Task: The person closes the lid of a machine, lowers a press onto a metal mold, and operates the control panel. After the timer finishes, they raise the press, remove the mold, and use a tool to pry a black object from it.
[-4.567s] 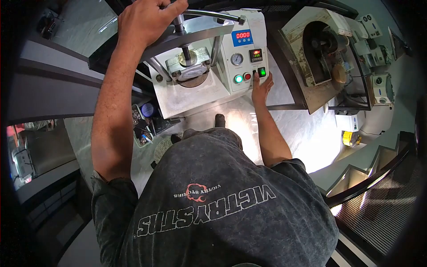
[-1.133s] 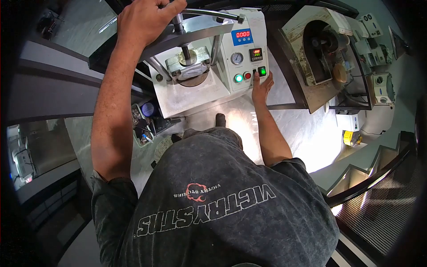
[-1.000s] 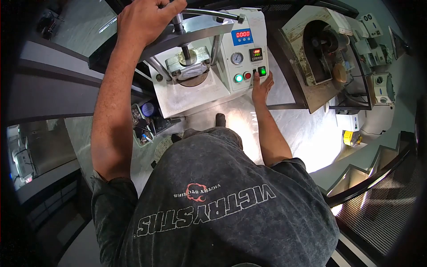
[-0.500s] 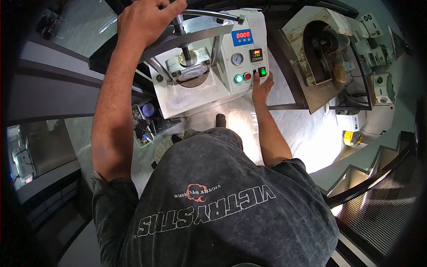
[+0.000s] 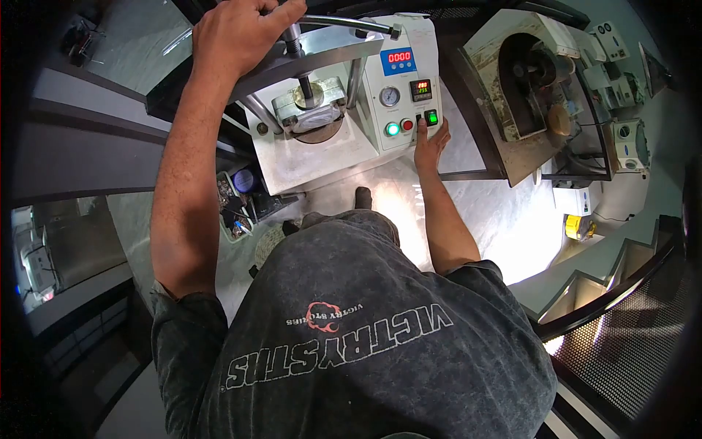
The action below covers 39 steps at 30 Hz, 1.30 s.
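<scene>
1. You're in a workshop with a pale, glossy floor [image 5: 504, 219] throwing glare back up at you. You're standing right up against a small white press [image 5: 322, 157], and there's a grubbier second machine [image 5: 523, 80] off to its right.
2. Your left hand [image 5: 238, 33] is wrapped tight round the press's steel lever [image 5: 351, 23], way up at the top of the view.
3. Your right hand [image 5: 430, 143] is open and flat with the fingers loosely spread. One fingertip sits on the dark switch [image 5: 420, 121], just left of the lit green rocker [image 5: 431, 117].
4. Going outward, the metal die block [image 5: 311, 110] sits under the ram. On the panel, the counter [image 5: 399, 57] reads 0000, with a round gauge [image 5: 390, 96] below it and a temperature readout [image 5: 421, 89] beside that. A green button [image 5: 393, 129] and a red button [image 5: 406, 125] sit lower down.
5. What's changed over the last few seconds? Honestly, pretty much nothing. Both hands are in the same spots, the lever hasn't swung and the counter still shows zeros. My read is you're just holding there, and nothing is visibly cycling.
</scene>
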Available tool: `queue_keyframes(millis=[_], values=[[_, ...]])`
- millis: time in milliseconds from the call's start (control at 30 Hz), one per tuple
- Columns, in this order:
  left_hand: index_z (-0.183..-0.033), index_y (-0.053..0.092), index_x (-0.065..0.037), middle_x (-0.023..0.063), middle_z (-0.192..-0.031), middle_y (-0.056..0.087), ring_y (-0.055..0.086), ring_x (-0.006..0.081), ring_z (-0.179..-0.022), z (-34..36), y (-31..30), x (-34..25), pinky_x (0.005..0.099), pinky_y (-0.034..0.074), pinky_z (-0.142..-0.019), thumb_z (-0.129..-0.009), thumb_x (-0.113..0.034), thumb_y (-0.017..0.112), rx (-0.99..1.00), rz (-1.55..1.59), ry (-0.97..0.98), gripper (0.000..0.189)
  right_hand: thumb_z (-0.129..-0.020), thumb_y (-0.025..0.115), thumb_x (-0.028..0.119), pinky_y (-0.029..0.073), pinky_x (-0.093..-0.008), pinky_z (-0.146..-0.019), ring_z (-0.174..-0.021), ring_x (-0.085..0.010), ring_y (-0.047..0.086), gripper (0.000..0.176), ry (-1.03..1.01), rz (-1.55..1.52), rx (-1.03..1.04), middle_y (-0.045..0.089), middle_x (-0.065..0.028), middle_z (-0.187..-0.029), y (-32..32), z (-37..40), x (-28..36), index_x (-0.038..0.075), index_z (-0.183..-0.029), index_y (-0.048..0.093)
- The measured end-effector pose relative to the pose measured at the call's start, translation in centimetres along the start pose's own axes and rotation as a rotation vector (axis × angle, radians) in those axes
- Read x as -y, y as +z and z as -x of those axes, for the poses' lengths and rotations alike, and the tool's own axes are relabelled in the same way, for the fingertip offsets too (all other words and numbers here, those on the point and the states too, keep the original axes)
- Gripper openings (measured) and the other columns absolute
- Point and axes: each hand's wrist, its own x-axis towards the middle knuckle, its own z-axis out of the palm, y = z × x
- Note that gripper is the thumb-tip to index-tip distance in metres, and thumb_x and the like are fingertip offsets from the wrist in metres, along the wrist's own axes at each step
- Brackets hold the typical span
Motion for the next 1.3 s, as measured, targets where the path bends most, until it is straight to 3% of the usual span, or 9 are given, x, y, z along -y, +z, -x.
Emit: queue_keyframes(millis=[1300], values=[[-0.099,0.077,-0.016,0.0097,-0.092,0.073,0.068,0.0279,-0.086,0.0,-0.1,-0.08,0.0415,0.05,-0.075,-0.082,-0.073,0.05,-0.002,0.01,-0.002,0.065,-0.091,0.058,0.053,0.021,-0.0523,-0.11,-0.13,-0.0388,0.03,0.08,-0.008,-0.022,0.002,0.039,-0.0254,-0.136,0.02,-0.05,-0.07,0.002,-0.143,0.026]])
